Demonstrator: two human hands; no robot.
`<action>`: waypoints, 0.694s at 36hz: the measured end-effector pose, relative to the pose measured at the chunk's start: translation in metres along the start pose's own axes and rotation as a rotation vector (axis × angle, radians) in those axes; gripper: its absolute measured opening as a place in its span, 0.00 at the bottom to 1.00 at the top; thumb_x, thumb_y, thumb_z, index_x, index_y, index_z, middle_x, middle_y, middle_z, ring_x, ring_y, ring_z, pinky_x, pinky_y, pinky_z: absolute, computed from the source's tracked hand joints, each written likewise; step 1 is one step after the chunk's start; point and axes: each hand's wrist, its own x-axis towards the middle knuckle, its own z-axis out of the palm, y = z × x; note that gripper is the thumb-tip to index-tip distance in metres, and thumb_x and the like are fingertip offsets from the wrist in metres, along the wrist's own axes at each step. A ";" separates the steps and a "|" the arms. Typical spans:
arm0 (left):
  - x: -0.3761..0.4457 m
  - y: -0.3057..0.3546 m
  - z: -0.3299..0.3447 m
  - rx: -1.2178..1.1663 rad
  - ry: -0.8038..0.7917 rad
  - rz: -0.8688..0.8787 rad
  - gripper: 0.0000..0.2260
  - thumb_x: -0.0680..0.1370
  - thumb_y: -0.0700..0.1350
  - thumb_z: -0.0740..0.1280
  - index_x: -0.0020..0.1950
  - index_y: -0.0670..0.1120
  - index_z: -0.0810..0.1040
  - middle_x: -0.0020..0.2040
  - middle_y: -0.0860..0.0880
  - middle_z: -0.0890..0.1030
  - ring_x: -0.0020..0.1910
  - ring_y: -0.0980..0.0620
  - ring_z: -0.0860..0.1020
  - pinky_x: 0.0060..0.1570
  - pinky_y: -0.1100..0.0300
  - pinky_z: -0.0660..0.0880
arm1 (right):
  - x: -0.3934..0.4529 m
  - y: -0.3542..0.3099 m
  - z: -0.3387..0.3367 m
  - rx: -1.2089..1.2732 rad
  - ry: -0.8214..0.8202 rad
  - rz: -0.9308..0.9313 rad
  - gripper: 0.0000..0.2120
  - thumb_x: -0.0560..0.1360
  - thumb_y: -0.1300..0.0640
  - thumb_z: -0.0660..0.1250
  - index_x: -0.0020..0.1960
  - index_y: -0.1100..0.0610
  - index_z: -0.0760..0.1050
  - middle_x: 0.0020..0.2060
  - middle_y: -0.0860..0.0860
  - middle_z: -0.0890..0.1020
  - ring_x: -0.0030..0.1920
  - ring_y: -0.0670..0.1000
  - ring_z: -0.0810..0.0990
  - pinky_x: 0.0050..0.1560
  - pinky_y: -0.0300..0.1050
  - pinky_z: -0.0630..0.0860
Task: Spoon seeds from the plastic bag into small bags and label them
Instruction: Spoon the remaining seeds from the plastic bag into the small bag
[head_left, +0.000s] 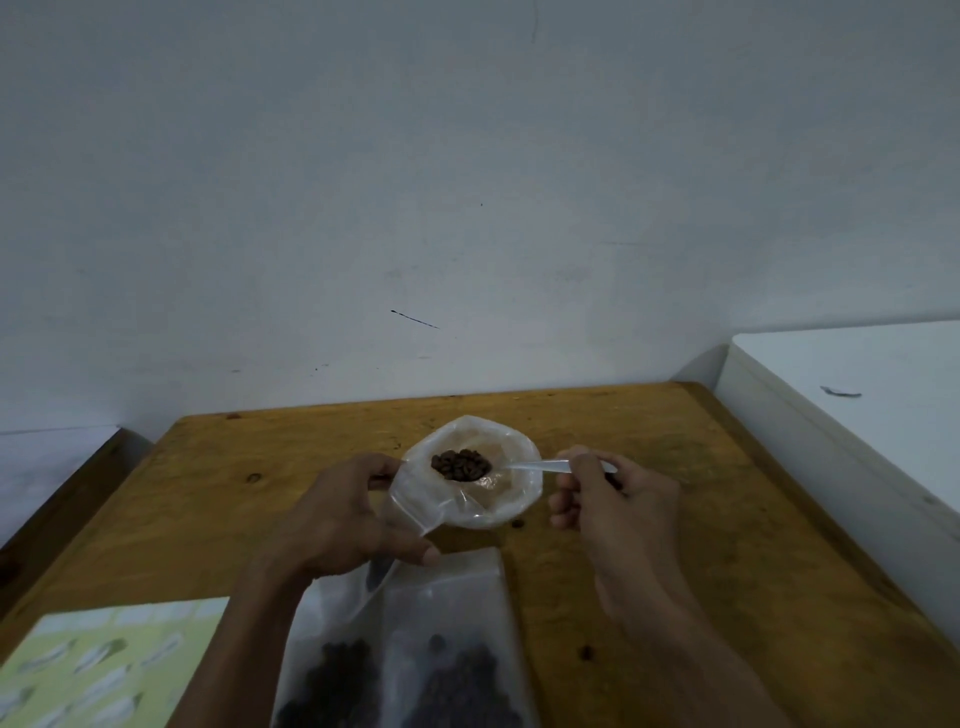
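Note:
My right hand (608, 499) pinches the handle of a clear plastic spoon (535, 466) heaped with dark brown seeds (461, 464). The spoon's bowl hovers over the wide mouth of a clear plastic bag (514, 499) on the wooden table (701, 545). My left hand (343, 514) grips that bag's left edge and holds it open. Two small clear bags (447, 660) with dark seeds in them lie flat near the front edge, partly hidden by my forearms.
A green and white printed sheet (109, 665) lies at the front left corner. One loose seed (517, 524) sits beside the open bag, another (586, 652) at the front right. A white cabinet (852, 415) borders the table's right side. A pale wall rises behind.

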 end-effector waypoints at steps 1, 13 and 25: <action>0.000 0.000 0.000 -0.003 0.000 -0.004 0.47 0.51 0.57 0.86 0.67 0.51 0.74 0.62 0.55 0.78 0.62 0.55 0.76 0.57 0.60 0.74 | -0.001 -0.002 0.001 0.006 -0.010 0.000 0.06 0.79 0.59 0.67 0.47 0.58 0.82 0.27 0.50 0.82 0.28 0.47 0.80 0.32 0.43 0.77; -0.003 0.001 0.003 -0.051 0.042 0.011 0.41 0.53 0.54 0.86 0.64 0.51 0.75 0.59 0.56 0.79 0.59 0.57 0.76 0.55 0.61 0.74 | -0.013 0.013 0.011 -0.524 -0.146 -0.703 0.07 0.81 0.52 0.63 0.51 0.46 0.81 0.37 0.41 0.80 0.36 0.43 0.80 0.33 0.33 0.75; -0.006 -0.001 0.003 -0.054 0.065 0.049 0.44 0.49 0.57 0.85 0.63 0.53 0.76 0.59 0.58 0.79 0.59 0.59 0.76 0.56 0.60 0.76 | 0.008 0.033 -0.010 -0.771 0.004 -0.764 0.04 0.78 0.61 0.68 0.49 0.55 0.81 0.38 0.43 0.77 0.35 0.37 0.75 0.32 0.29 0.71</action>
